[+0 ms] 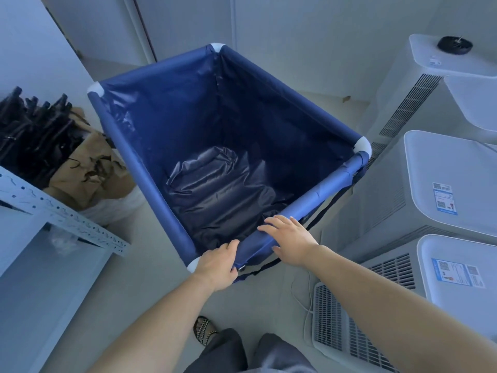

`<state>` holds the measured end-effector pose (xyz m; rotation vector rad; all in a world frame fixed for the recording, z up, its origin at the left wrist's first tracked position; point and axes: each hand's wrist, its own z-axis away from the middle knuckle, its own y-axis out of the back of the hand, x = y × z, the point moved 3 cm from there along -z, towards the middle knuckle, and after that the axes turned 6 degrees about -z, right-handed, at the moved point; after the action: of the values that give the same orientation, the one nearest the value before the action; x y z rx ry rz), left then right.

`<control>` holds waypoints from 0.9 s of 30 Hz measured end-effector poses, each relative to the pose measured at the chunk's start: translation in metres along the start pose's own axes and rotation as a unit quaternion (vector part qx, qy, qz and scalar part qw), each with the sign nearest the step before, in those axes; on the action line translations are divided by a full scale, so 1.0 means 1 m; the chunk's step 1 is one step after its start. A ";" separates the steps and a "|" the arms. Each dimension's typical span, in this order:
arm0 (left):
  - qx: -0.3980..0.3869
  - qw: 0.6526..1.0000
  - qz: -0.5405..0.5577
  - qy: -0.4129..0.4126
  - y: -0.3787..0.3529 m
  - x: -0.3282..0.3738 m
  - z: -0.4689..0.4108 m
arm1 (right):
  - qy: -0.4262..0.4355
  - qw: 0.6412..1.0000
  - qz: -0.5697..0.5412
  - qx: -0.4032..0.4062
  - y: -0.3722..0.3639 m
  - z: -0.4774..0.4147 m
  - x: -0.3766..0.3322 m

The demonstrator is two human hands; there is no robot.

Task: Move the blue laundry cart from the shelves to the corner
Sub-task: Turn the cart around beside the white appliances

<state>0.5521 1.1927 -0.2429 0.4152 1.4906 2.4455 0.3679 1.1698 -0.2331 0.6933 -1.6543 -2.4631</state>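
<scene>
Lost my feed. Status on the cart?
Left hand gripping blue fabric laundry cart's near rail; right hand flat on it. White appliances close right.

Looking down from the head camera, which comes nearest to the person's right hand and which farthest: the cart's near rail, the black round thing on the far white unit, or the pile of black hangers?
From the right hand:
1. Near rail of the blue laundry cart, directly under the fingers.
2. Black hangers, far left, beyond the grey shelf.
3. Black round object, top right on the far white unit.
</scene>
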 end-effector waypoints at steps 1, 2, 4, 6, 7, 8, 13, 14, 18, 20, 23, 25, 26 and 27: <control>-0.003 1.000 0.003 -0.003 0.001 -0.005 -0.002 | -0.004 1.000 -0.006 0.000 0.000 -0.003 -0.002; -0.005 1.000 0.005 -0.005 0.003 -0.010 -0.004 | -0.008 1.000 -0.013 0.001 -0.001 -0.005 -0.005; -0.010 1.000 0.009 -0.009 0.004 -0.021 -0.009 | -0.011 1.000 -0.026 0.002 -0.002 -0.009 -0.010; -0.009 1.000 0.011 -0.014 0.005 -0.033 -0.014 | -0.009 0.999 -0.032 0.003 -0.003 -0.013 -0.013; -0.009 1.000 0.011 -0.017 0.006 -0.039 -0.016 | -0.008 0.999 -0.036 0.004 -0.003 -0.016 -0.015; -0.009 1.000 0.011 -0.019 0.006 -0.045 -0.018 | -0.008 0.999 -0.038 0.006 -0.003 -0.018 -0.017; 0.002 0.999 0.006 -0.033 0.010 -0.073 -0.027 | -0.005 0.999 -0.032 0.027 -0.001 -0.037 -0.026; 0.004 0.999 0.005 -0.037 0.011 -0.078 -0.029 | -0.004 0.999 -0.030 0.029 -0.001 -0.041 -0.028; 0.004 0.999 0.001 -0.054 0.018 -0.096 -0.037 | -0.009 0.999 -0.020 0.033 0.002 -0.056 -0.031; 0.004 0.998 0.007 -0.064 0.021 -0.106 -0.041 | -0.018 0.999 -0.021 0.034 0.004 -0.063 -0.031; -0.009 0.997 0.014 -0.073 0.026 -0.118 -0.051 | -0.045 0.999 -0.020 0.024 0.005 -0.074 -0.029; -0.031 0.997 0.015 -0.071 0.030 -0.125 -0.060 | -0.073 0.997 -0.010 0.012 0.005 -0.081 -0.025; -0.043 0.997 0.014 -0.069 0.030 -0.129 -0.065 | -0.086 0.996 -0.002 0.008 0.004 -0.084 -0.023; -0.051 0.996 0.012 -0.066 0.031 -0.132 -0.069 | -0.096 0.995 0.009 0.004 0.003 -0.088 -0.021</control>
<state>0.6477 1.0757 -0.2601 0.5643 1.3086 2.4472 0.4228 1.1003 -0.2508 0.4518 -1.7265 -2.5832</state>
